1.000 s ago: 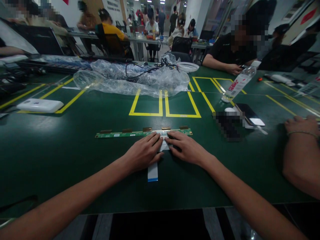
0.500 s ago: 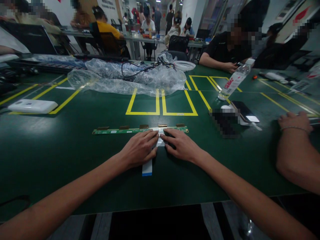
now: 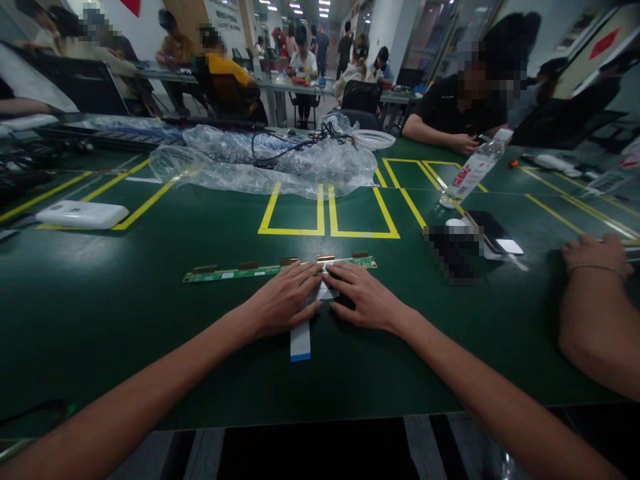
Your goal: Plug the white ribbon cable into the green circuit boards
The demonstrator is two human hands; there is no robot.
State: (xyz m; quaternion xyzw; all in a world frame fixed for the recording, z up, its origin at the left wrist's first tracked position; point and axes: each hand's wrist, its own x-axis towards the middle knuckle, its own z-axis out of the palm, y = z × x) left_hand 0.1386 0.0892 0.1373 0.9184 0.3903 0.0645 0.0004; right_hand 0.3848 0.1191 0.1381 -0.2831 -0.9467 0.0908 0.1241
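Note:
A long, narrow green circuit board point(image 3: 240, 274) lies crosswise on the green table before me, with brown tabs along its far edge. A white flat ribbon cable point(image 3: 300, 339) with a blue end extends from under my left hand toward me. My left hand point(image 3: 287, 297) rests with outstretched fingers at the board's near edge, its thumb apart and over the cable. Close beside it, my right hand point(image 3: 365, 293) has its fingers extended, the tips on the board right of its middle. Between the hands a white part of the cable shows. The fingertips hide the cable's junction with the board.
Crumpled clear plastic point(image 3: 270, 163) with black wires lies beyond yellow tape outlines. A white device point(image 3: 83, 214) sits left. Rightward are a tilted water bottle point(image 3: 473, 170), a phone point(image 3: 493, 230) and another person's arm point(image 3: 597, 313). A person sits across the table.
The board has shifted slightly left, and its left end now lies a little nearer me. Both hands have moved slightly left with it, still touching the board. The camera view has wobbled.

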